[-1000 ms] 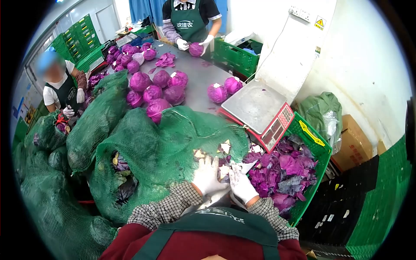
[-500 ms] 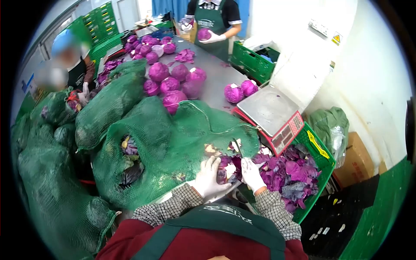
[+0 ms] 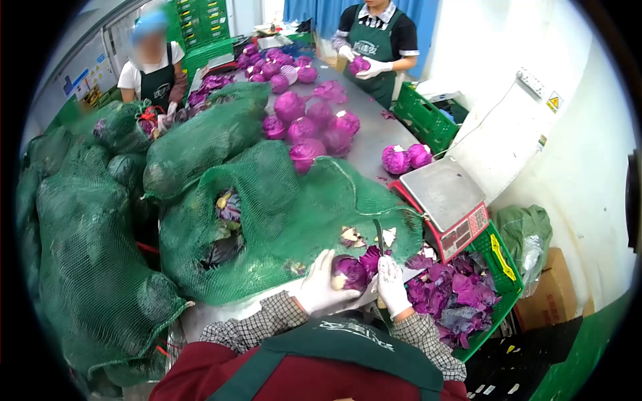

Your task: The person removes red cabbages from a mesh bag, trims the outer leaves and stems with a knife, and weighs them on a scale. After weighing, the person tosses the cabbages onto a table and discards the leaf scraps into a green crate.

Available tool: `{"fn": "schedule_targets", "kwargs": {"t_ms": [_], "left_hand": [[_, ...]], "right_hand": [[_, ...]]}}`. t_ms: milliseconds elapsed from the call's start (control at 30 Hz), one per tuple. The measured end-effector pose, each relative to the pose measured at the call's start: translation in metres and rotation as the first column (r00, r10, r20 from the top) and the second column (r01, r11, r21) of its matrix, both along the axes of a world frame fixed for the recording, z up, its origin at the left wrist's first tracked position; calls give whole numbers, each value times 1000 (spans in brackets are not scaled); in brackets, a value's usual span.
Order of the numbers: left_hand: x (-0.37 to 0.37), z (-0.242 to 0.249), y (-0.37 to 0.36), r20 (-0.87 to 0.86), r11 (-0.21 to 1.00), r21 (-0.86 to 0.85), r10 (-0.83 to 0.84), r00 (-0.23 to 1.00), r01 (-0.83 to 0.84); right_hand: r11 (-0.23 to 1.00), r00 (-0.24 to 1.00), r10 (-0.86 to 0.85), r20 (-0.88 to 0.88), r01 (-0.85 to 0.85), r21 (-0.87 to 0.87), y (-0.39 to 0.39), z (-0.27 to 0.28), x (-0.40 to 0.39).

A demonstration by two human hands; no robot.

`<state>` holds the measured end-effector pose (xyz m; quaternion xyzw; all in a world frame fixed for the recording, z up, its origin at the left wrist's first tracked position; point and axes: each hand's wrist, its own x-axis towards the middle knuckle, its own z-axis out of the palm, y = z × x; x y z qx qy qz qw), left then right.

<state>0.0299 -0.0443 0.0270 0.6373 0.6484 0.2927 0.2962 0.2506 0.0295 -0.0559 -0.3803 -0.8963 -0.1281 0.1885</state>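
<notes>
My left hand (image 3: 321, 286), in a white glove, is closed around the side of a red cabbage (image 3: 348, 275). The cabbage has a pale patch at its lower left. Beside it, my gloved right hand (image 3: 392, 286) grips a knife (image 3: 380, 235), its dark blade pointing away from me; the handle is mostly hidden by the fingers. A loose purple leaf (image 3: 370, 259) sits between the cabbage and my right hand. Pale cut stem pieces (image 3: 351, 236) lie just beyond on the green mesh sack (image 3: 294, 217).
Filled mesh sacks (image 3: 87, 247) crowd the left. A green crate (image 3: 516, 284) of purple leaves is at right, below a scale (image 3: 445, 200). Cabbages (image 3: 307, 152) stand on the metal table (image 3: 374, 127). A co-worker (image 3: 374, 50) holds a cabbage; another stands far left.
The view has shifted, so the scene sits further right. The cabbage in my left hand shows more of its round side, and a purple leaf now stands out beside my right hand.
</notes>
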Motion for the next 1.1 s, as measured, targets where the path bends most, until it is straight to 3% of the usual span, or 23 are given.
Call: {"fn": "schedule_targets", "kwargs": {"t_ms": [67,100,133,167,200,333,400,467,500,567,667,700,733,767,800,833,867,900,933,967,1000,1033,1100], "left_hand": [[3,12,1,-52,999,-42,-12,999,10],[0,4,5,-82,990,-139,-50,995,39],[-4,-6,6,-29,989,-138,-60,998,56],[-7,-12,7,21,989,-131,-72,997,74],[-6,-11,10,26,985,-131,-110,994,113],[-3,-1,17,71,965,-149,-208,976,216],[-6,-7,19,127,963,-111,-233,964,247],[-10,-20,21,142,961,-81,-252,957,265],[-10,-24,21,136,964,-59,-250,959,260],[-12,-30,24,178,964,-29,-255,950,264],[-18,-10,29,262,953,-52,-274,925,297],[-20,-3,32,323,948,-39,-287,902,316],[-21,-4,35,282,946,-12,-307,909,324],[-19,-9,34,244,944,7,-322,915,331],[-15,-31,37,165,948,42,-317,934,315],[-13,-32,39,167,949,-25,-307,937,315],[-10,-32,40,123,953,-1,-302,945,305],[-7,-33,41,77,956,18,-293,953,293],[-7,-38,46,166,944,-2,-324,931,329],[-6,-40,47,162,952,1,-301,940,305],[-10,-30,46,212,952,-10,-296,931,305],[-15,-20,44,260,950,-22,-296,919,312],[-24,-26,45,343,954,-46,-264,902,296]], "right_hand": [[994,989,19,-149,-3,107,-20,16,-20],[958,882,-115,-456,-24,-286,-21,-3,-13],[781,687,-351,-636,-160,-603,-16,-34,-3],[533,467,-588,-661,-391,-751,-22,9,-9],[329,184,-833,-522,-593,-735,-28,55,-15],[479,-79,-850,-521,-529,-701,-27,39,23],[569,-22,-802,-596,-330,-753,-25,-6,66],[577,-218,-816,-536,-228,-785,-16,-10,99],[504,-447,-823,-351,-290,-814,-16,12,116],[574,-508,-750,-424,-181,-799,-19,13,185],[662,75,-704,-706,428,-615,-21,29,240],[555,327,-794,-513,735,-390,-15,7,275],[713,252,-687,-682,417,-564,-13,14,276],[658,424,-743,-518,604,-449,-9,32,255],[867,521,-466,-715,430,-252,-18,105,157],[760,260,-644,-720,108,-641,-21,105,128],[638,195,-744,-639,-74,-766,-24,124,83],[432,344,-833,-433,-84,-898,-33,148,45],[459,531,-719,-448,-120,-880,-32,131,26],[692,777,-456,-434,3,-722,-41,134,-1],[632,809,-372,-454,-137,-763,-35,112,-15],[825,869,-87,-487,-212,-525,-37,96,-22],[782,853,-39,-521,-298,-547,-32,80,-37]]}}
